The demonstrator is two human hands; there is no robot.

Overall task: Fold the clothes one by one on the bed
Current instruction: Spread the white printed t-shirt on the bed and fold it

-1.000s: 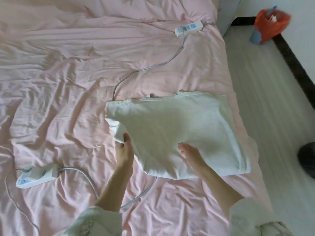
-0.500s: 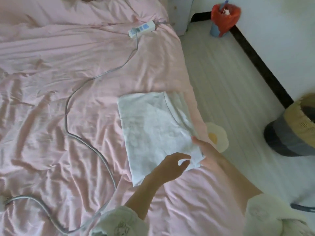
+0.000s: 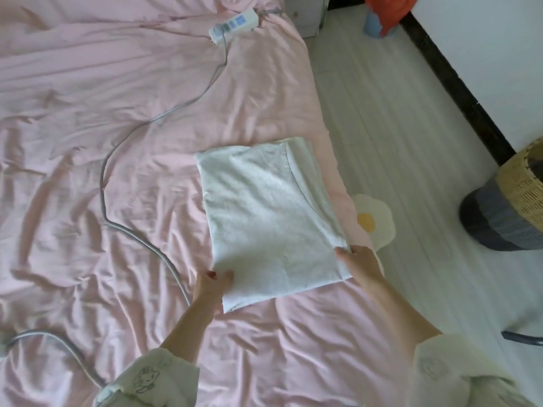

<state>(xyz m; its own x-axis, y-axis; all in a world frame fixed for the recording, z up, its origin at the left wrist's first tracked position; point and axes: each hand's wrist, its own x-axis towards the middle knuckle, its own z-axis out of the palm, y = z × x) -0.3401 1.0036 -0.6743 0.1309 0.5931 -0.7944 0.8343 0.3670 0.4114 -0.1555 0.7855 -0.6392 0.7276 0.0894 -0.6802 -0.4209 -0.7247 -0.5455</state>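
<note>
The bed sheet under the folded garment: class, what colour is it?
Pale pink all over, plain and creased. The bed sheet shows best in the head view.

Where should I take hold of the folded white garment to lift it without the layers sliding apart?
Probably at the two near corners of the garment, coming from the near edge, as both hands are placed now. The left hand is at the near left corner, the right hand at the near right one, where layered edges stack up. Pinching through all layers there, or sliding palms underneath, should keep the fold together.

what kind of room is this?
Most likely a home bedroom: a bed with a rumpled pink sheet, a folded white garment on it, and a woven laundry basket on the floor.
</note>
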